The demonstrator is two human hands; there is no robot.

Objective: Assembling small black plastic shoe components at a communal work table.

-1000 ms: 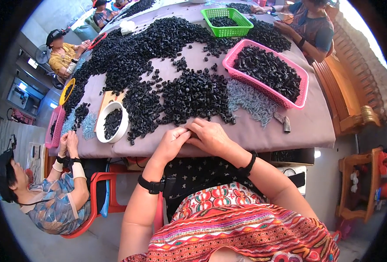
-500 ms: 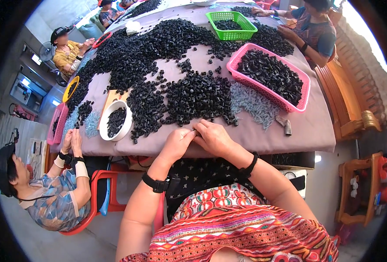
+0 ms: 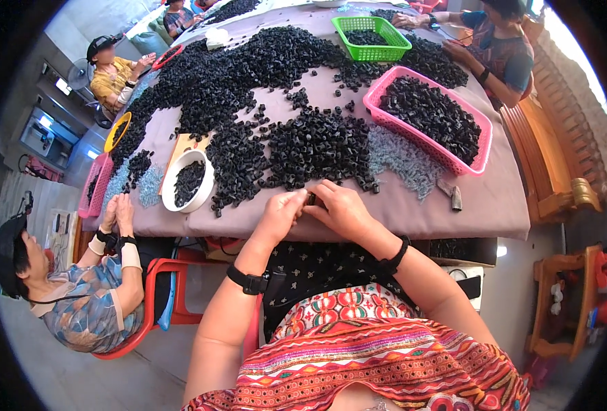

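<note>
My left hand (image 3: 283, 214) and my right hand (image 3: 343, 211) meet at the table's near edge, fingers bent and fingertips together. Between them shows a small dark piece (image 3: 311, 199), mostly covered by the fingers; it resembles the small black plastic parts (image 3: 317, 147) heaped just beyond. Which hand carries more of it is hard to see. To the right of that heap lies a spread of small clear plastic pieces (image 3: 406, 164). A white round bowl (image 3: 205, 195) with black parts stands left of my hands.
A pink basket (image 3: 485, 147) full of black parts sits at the right, a green basket (image 3: 405, 49) behind it. A grey finger-shaped piece (image 3: 457, 200) lies near the right edge. Co-workers sit around the table; one person (image 3: 87, 294) is close on my left.
The whole view has shifted slightly. My hands stay together at the edge; the right fingers have opened a little, so more of the dark piece shows between them.
</note>
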